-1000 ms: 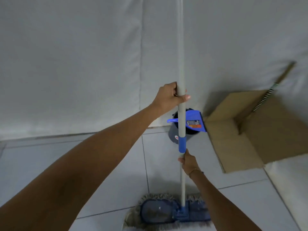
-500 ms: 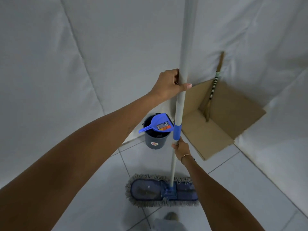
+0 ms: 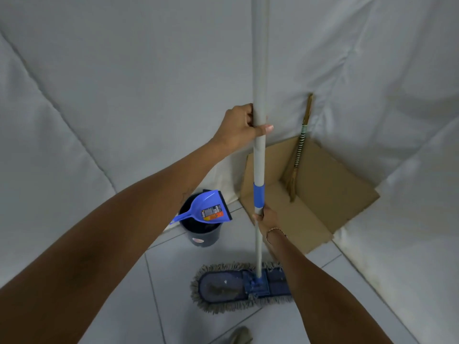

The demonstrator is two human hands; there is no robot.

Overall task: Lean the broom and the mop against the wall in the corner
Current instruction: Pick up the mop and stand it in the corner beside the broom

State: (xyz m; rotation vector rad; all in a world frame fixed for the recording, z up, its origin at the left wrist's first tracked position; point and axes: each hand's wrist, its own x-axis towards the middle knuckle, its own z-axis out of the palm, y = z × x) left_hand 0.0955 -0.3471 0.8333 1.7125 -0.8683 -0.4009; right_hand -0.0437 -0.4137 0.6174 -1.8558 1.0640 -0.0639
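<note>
Head view: mop (image 3: 259,155) held near upright, pole running out of the top of frame, flat fringed head on the floor tiles (image 3: 119,306) in front of the corner. Left hand (image 3: 239,126) wrapped tight round the pole high up, thumb across the front. Right hand (image 3: 265,217) closed on the pole just under the blue collar, bracelet on the wrist. Broom (image 3: 299,155) already leans in the corner against the wall (image 3: 124,83), bristles down on the cardboard (image 3: 323,194). Dark bucket (image 3: 203,232) with a blue dustpan (image 3: 206,207) laid over its rim stands just left of the cardboard.

Mop not yet leaned.

Risks, as judged:
- pole swung in could clip the broom and topple it
- flat head may skid on smooth tile or cardboard, so the pole slides down
- head could knock the bucket and tip the dustpan off
</note>
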